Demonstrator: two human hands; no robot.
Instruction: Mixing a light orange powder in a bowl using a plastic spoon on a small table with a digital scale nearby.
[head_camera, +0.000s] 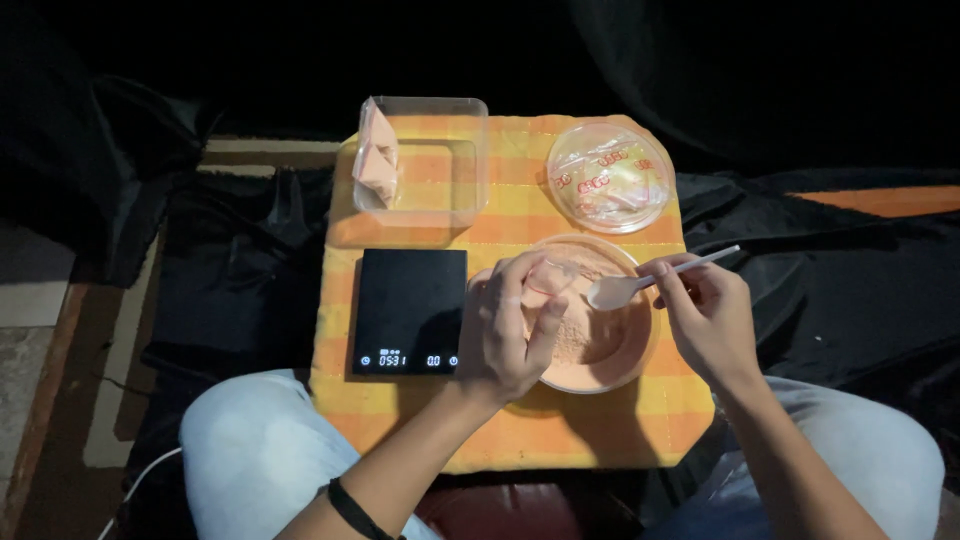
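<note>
The person sits with both knees up against a small table spread with an orange-and-yellow checked cloth (500, 430).

Nearest on the cloth, just left of the bowl, lies a black digital scale (410, 312). Its display is lit and nothing stands on its platform.

The bowl (640, 365), wide and clear, holds a bed of pinkish-orange powder (590, 340) and serves as the reference point here. The left hand (510, 330) hangs over the bowl's left half, fingers closed around a small clear bag (550, 275) with its mouth held toward the spoon. I cannot tell whether any powder is in it yet. The right hand (705, 315) is over the bowl's right rim, fingers pinched on the handle of a white plastic spoon (640, 285). The spoon's head sits above the powder, just beside the bag's mouth; whether it is loaded cannot be made out.

Behind the bowl, a round clear dish (608, 178) holds a loose heap of what appear to be empty small bags with red markings. Behind the scale, well left of the dish, a rectangular clear tub (440, 165) carries two or three filled packets of the same powder (377, 160) at its left end; the rest of it is bare.

Judged from this: a few packets are finished, one is in hand, and much powder and many bags remain. The work appears to be at an early stage.
</note>
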